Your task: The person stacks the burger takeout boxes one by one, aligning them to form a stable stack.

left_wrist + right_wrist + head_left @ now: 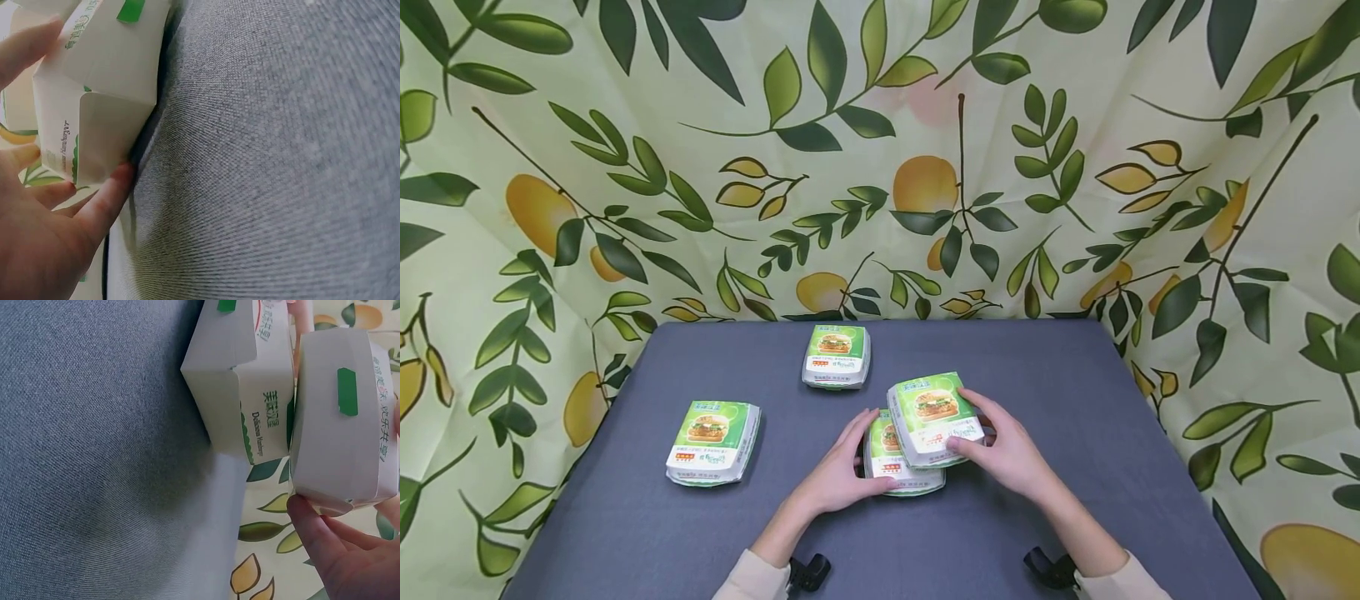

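Observation:
Two hamburger boxes, white and green with a burger picture on the lid, are between the hands. My left hand [835, 477] holds the lower hamburger box [919, 481] on the table, thumb at its near left corner and fingers along its left side. Over it, my right hand [1009, 457] grips the upper hamburger box [934, 417] by its right side, slightly tilted and hiding much of the lower lid. In the right wrist view the upper box [334, 434] lies against or very near the lower box [262, 375]; I cannot tell whether they touch.
Another hamburger box [837, 357] sits near the table's back edge. A fourth one [713, 442] lies to the left. The table [1045, 367] has a dark blue-grey cloth, with a leaf-and-fruit patterned curtain [880, 167] behind and at the sides.

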`<state>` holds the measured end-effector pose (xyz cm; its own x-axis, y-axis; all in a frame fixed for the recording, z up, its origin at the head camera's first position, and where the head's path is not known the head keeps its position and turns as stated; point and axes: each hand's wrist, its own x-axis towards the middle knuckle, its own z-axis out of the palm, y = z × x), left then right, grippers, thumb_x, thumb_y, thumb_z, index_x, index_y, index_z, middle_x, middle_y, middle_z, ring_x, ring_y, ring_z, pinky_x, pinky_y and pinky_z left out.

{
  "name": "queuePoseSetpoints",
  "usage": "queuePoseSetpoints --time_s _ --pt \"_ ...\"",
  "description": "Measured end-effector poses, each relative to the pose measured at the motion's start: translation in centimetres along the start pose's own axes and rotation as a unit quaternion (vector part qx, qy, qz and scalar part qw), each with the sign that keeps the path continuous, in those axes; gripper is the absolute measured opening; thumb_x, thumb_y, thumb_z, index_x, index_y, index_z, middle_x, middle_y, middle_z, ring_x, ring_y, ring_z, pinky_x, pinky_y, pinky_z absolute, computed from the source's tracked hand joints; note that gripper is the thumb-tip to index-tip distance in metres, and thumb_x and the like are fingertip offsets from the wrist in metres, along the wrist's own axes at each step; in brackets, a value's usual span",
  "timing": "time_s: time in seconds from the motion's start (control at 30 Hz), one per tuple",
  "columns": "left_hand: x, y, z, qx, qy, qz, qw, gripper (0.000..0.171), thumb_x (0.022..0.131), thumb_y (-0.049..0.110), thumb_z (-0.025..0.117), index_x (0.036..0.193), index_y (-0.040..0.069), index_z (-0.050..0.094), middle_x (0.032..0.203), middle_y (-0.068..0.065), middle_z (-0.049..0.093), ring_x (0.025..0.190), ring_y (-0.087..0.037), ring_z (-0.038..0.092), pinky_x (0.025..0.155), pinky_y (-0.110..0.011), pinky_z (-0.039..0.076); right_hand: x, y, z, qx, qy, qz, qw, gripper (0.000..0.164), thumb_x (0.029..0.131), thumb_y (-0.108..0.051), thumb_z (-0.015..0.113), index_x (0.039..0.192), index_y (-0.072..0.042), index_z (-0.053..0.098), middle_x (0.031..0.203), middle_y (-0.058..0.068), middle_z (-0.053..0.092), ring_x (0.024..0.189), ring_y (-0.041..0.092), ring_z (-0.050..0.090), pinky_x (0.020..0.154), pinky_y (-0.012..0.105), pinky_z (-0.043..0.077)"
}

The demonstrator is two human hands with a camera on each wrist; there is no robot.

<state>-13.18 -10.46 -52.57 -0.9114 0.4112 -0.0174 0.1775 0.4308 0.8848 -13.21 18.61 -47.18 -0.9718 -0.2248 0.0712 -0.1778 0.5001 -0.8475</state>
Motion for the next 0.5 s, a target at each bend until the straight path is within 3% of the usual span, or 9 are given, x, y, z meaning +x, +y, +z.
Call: queuePoseSetpoints --time_s 0.13,0.33,0.5 --pt "-0.2 0.1 -0.2 -0.015 0.01 0.0 0.9998 0.105 0.081 0.043 0.085 0.162 0.016 0.024 0.167 -0.016 0.016 0.145 -0.032 0.034 0.104 -0.046 0.048 -0.1 -0.2 0.3 -0.012 0.005 -0.005 1.0 0.084 0.084 -0.035 0.085 0.153 -0.01 0.044 0.144 0.018 0.051 0.116 0.033 0.061 0.085 0.037 0.055" --pt "-0.9 1.1 -1.0 -0.052 0.043 0.004 0.9977 0.102 0.083 0.035 0.086 0.162 0.02 0.024 0.167 -0.008 0.021 0.15 -0.032 0.027 0.112 -0.048 0.04 -0.1 -0.4 0.8 -0.007 -0.001 -0.009 1.0 0.084 0.085 -0.038 0.084 0.154 -0.011 0.044 0.145 0.018 0.05 0.117 0.034 0.062 0.088 0.042 0.055" --pt "-1.1 2.6 -1.2 -0.06 0.028 0.006 0.9978 0.105 0.082 0.036 0.085 0.163 0.023 0.02 0.166 -0.006 0.021 0.15 -0.03 0.027 0.115 -0.049 0.035 -0.2 -0.7 1.0 0.007 -0.004 -0.005 1.0 0.083 0.086 -0.038 0.083 0.153 -0.011 0.044 0.144 0.018 0.049 0.118 0.035 0.061 0.091 0.044 0.055"
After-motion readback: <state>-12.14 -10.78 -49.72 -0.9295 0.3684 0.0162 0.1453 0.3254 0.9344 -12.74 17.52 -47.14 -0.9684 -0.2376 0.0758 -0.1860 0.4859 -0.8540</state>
